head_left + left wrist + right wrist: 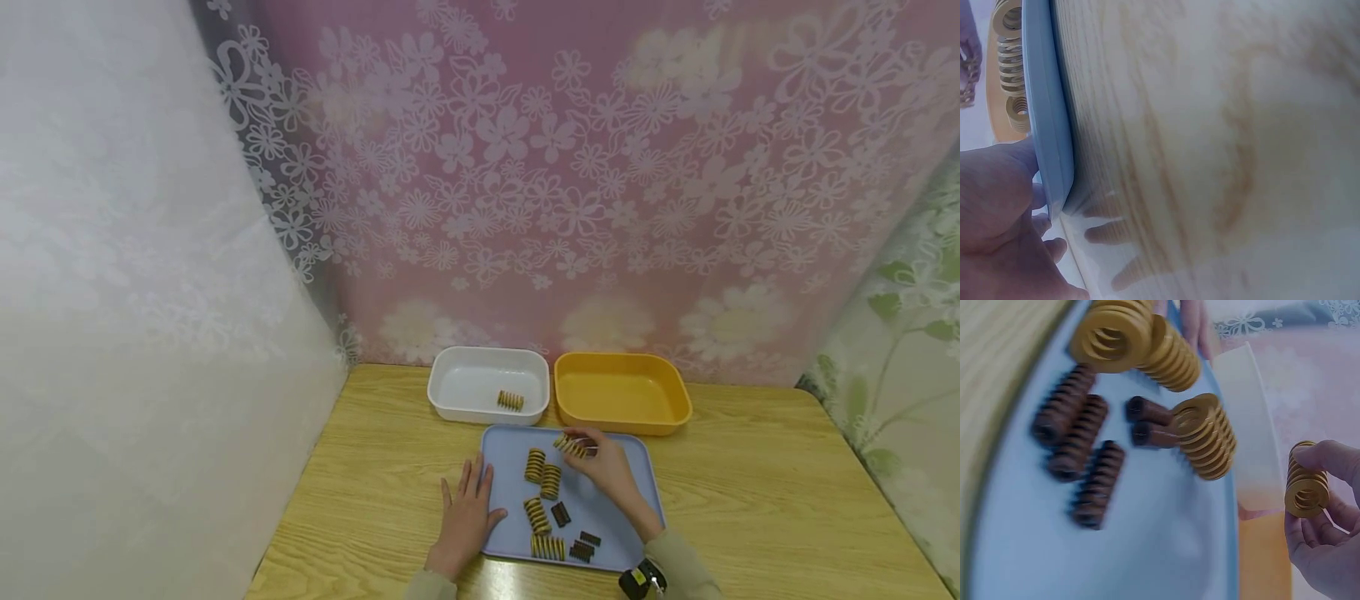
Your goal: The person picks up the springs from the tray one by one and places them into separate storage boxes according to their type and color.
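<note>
Between thumb and fingers my right hand (606,467) pinches a yellow coil spring (1307,481), held over the far right part of the blue tray (615,517). My left hand (464,518) lies with fingers spread at the tray's left edge, its thumb reaching onto the rim. On the tray are several large yellow springs (551,482), two side by side and others nearer the front. Small dark brown springs (1099,484) lie among them towards the front right. One more yellow spring (511,401) rests inside the white bin (442,392).
A yellow bin (678,400) stands right of the white one, both behind the tray on the wooden table (765,483). A pink flowered curtain (510,208) hangs behind the bins, and a pale sheet (150,333) hangs at the left.
</note>
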The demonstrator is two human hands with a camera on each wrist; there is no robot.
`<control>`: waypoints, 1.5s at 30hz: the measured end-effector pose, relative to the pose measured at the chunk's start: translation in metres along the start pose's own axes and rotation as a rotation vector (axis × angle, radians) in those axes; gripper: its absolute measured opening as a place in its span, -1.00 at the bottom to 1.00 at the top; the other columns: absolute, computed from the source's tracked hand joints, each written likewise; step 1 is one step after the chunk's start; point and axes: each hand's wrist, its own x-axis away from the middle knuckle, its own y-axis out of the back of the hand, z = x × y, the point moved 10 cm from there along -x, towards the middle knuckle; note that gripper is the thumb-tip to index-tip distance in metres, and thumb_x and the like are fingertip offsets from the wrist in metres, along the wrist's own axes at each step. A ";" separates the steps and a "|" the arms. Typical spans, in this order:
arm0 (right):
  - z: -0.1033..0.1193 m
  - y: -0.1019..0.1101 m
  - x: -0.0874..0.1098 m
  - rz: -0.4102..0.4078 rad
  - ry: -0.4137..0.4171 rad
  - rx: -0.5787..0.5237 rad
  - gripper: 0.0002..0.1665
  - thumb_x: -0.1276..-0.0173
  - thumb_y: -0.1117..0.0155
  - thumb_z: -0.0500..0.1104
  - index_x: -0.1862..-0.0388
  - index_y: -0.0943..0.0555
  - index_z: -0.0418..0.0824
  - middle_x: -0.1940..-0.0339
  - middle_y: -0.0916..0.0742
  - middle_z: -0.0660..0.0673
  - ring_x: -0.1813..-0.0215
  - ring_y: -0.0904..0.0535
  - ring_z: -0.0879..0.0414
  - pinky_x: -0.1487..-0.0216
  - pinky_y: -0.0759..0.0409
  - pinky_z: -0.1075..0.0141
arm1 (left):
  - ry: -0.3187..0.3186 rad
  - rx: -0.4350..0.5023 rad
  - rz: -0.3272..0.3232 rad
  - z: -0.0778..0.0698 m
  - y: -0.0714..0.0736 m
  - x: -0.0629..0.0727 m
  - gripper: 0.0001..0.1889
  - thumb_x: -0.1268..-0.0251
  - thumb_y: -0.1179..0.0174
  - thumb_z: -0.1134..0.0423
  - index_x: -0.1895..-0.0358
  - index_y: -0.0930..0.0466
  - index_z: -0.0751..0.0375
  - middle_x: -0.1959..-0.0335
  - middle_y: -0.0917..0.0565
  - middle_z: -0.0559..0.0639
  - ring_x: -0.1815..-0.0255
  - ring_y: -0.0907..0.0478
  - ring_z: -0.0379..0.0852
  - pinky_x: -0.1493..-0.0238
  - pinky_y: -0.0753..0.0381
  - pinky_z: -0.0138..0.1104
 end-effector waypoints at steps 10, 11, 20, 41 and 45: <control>0.035 -0.009 -0.037 0.009 0.064 -0.007 -0.49 -0.16 -0.54 -0.33 -0.13 -0.67 -0.26 0.01 -0.76 -0.20 0.00 -0.66 -0.10 -0.04 -0.64 0.08 | -0.004 -0.037 -0.031 0.005 -0.006 0.000 -0.21 -0.22 -0.33 -0.08 -0.43 -0.41 0.31 -0.55 -0.26 0.23 -0.53 -0.25 0.26 -0.29 -0.22 0.44; 0.039 -0.011 -0.041 0.006 0.079 -0.007 -0.50 -0.16 -0.54 -0.33 -0.12 -0.68 -0.27 0.03 -0.76 -0.20 0.01 -0.66 -0.10 -0.03 -0.64 0.09 | -0.004 -0.042 -0.034 0.005 -0.006 0.000 -0.21 -0.22 -0.34 -0.09 -0.43 -0.42 0.31 -0.55 -0.27 0.23 -0.53 -0.25 0.25 -0.29 -0.23 0.44; 0.067 -0.040 -0.081 0.030 0.179 -0.028 -0.56 -0.16 -0.51 -0.40 -0.05 -0.68 -0.38 0.06 -0.76 -0.32 0.08 -0.69 -0.23 -0.03 -0.66 -0.08 | 0.000 -0.063 -0.021 0.005 -0.007 -0.001 -0.21 -0.24 -0.31 -0.12 -0.44 -0.41 0.29 -0.56 -0.26 0.21 -0.53 -0.25 0.22 -0.30 -0.24 0.42; 0.052 -0.103 -0.124 0.178 0.198 0.218 -0.84 -0.27 -0.34 -0.41 0.17 -0.75 -0.39 0.29 -0.80 -0.26 0.20 -0.74 -0.15 0.10 -0.68 0.01 | -0.005 -0.093 -0.026 0.010 -0.012 -0.002 -0.19 -0.21 -0.31 -0.16 -0.45 -0.41 0.23 -0.57 -0.25 0.16 -0.53 -0.25 0.20 -0.29 -0.27 0.40; 0.052 -0.106 -0.128 0.162 0.204 0.225 -0.84 -0.25 -0.38 -0.43 0.18 -0.74 -0.37 0.33 -0.79 -0.23 0.24 -0.71 -0.12 0.12 -0.67 0.00 | -0.024 -0.066 -0.054 0.010 -0.006 -0.001 -0.21 -0.20 -0.33 -0.12 -0.42 -0.43 0.28 -0.54 -0.28 0.20 -0.50 -0.29 0.25 -0.25 -0.29 0.42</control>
